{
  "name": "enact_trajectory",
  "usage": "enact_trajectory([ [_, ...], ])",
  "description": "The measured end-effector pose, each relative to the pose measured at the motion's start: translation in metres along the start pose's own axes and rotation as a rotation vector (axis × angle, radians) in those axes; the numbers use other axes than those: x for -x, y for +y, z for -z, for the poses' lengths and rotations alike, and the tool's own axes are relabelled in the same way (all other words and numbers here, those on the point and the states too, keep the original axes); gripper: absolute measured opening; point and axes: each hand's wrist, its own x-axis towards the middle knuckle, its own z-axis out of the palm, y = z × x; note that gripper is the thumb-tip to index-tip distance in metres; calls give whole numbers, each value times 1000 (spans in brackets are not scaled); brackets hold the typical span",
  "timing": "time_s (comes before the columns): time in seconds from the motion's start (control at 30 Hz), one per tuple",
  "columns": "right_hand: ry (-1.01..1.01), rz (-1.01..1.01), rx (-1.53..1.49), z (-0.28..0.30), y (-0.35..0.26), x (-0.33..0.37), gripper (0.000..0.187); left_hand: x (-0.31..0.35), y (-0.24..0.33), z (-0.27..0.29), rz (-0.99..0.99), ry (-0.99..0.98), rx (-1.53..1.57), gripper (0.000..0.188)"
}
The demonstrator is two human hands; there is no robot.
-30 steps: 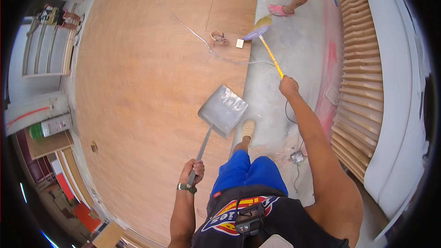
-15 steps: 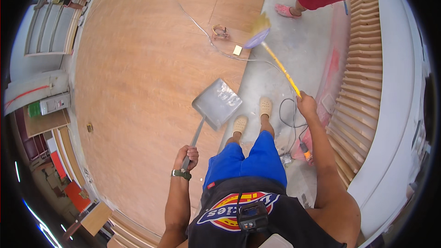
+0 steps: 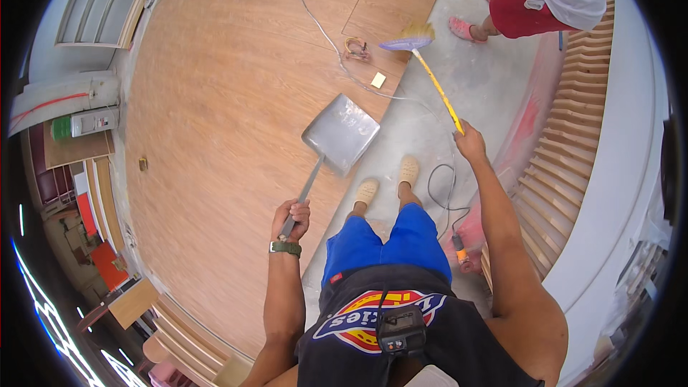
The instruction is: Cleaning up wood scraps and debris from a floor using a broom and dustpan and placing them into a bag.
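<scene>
My left hand (image 3: pixel 292 220) is wrapped round the handle of a grey metal dustpan (image 3: pixel 342 135). Its pan is over the edge of the wood-coloured sheet; whether it touches the floor I cannot tell. In my right hand (image 3: pixel 470 141) is the end of a broom's yellow handle (image 3: pixel 438 90). The broom's purple head (image 3: pixel 407 44) and pale yellow bristles (image 3: pixel 421 31) reach out ahead, near the boundary between sheet and grey floor. A small pale yellow block (image 3: pixel 378 80) and a reddish, ring-like object (image 3: pixel 356 49) lie close to the broom head.
A grey cable (image 3: pixel 315 23) crosses the sheet. Beside my right foot lie a looped dark cord (image 3: pixel 430 188) and an orange-and-black power tool (image 3: pixel 460 247). Wooden slats (image 3: pixel 566 129) line the right side. Another person in red shorts (image 3: pixel 522 11) stands at the far right.
The broom head has swung round from a steep slant to nearly level, its bristles pointing more to the right. My left hand has carried the dustpan a little farther away from me.
</scene>
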Motion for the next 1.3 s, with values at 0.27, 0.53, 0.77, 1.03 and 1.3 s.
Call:
enact_trajectory([
  [0.27,-73,46,515,80,8,-17,28,-35,-22,-22,3,-75,42,15],
  [0.53,-211,138,588,62,-31,-37,23,-105,-10,-66,-145,44,120,11],
  [0.77,-331,208,453,139,-47,26,37,-108,14,-77,-206,56,202,13],
  [1.03,-182,83,351,125,-29,43,41,-94,25,-61,-125,51,117,12],
  [1.3,-296,-5,306,11,-47,86,31,-89,40,-63,116,112,-32,21],
])
